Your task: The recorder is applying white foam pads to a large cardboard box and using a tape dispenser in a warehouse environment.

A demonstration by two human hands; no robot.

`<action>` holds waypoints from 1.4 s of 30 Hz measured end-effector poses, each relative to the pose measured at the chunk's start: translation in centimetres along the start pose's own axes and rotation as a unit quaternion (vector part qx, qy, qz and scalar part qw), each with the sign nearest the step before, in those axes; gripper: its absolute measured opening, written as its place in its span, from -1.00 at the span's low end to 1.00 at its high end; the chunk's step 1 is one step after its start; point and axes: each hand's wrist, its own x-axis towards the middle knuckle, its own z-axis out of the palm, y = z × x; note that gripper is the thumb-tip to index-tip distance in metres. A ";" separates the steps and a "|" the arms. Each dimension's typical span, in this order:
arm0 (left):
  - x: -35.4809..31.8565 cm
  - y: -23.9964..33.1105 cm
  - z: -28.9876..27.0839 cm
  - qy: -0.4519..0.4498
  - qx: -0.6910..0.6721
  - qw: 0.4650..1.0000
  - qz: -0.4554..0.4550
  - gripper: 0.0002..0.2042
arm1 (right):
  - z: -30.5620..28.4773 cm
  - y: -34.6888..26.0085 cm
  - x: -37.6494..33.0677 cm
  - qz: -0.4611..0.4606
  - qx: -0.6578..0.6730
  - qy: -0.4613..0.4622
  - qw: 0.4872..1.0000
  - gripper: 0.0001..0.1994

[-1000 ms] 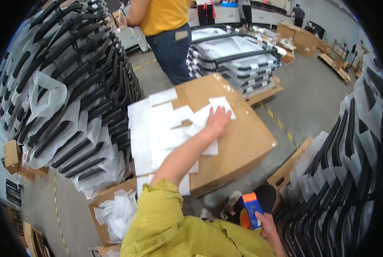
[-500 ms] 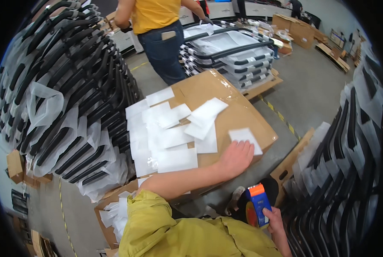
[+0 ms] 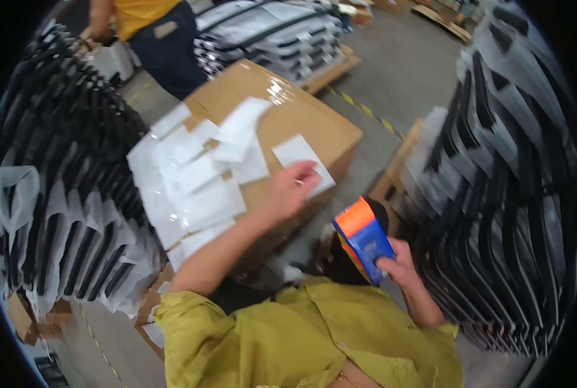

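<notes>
My right hand (image 3: pixel 399 262) grips a blue handheld tape dispenser (image 3: pixel 369 249) with an orange toothed end, holding it upright beside the carton. Over the near right part of a large brown carton (image 3: pixel 321 119), my left hand (image 3: pixel 293 189) has its fingers curled together. Just under and beyond those fingers lies a single white foam sheet (image 3: pixel 295 152). What the fingers pinch, if anything, is too blurred to make out. Several more white sheets (image 3: pixel 204 174) overlap across the carton's left half, some under shiny clear tape.
Tall stacks of wrapped black frames stand left (image 3: pixel 62 226) and right (image 3: pixel 495 246). Behind the carton, a pallet (image 3: pixel 330 71) holds more wrapped frames (image 3: pixel 269 32). A person in a yellow top (image 3: pixel 143 16) stands at the far left. An open box (image 3: pixel 149 310) sits low at the near left.
My left hand has risen off the lone sheet, its fingers curling in. The tape dispenser has come up closer to the carton. The whole view has shifted, moving the scene left and up.
</notes>
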 end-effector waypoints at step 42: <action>3.3 -1.9 -2.9 0.076 0.096 0.992 -0.009 -0.80 | 1.2 -1.7 -0.2 0.100 -0.026 -0.003 0.995 -0.69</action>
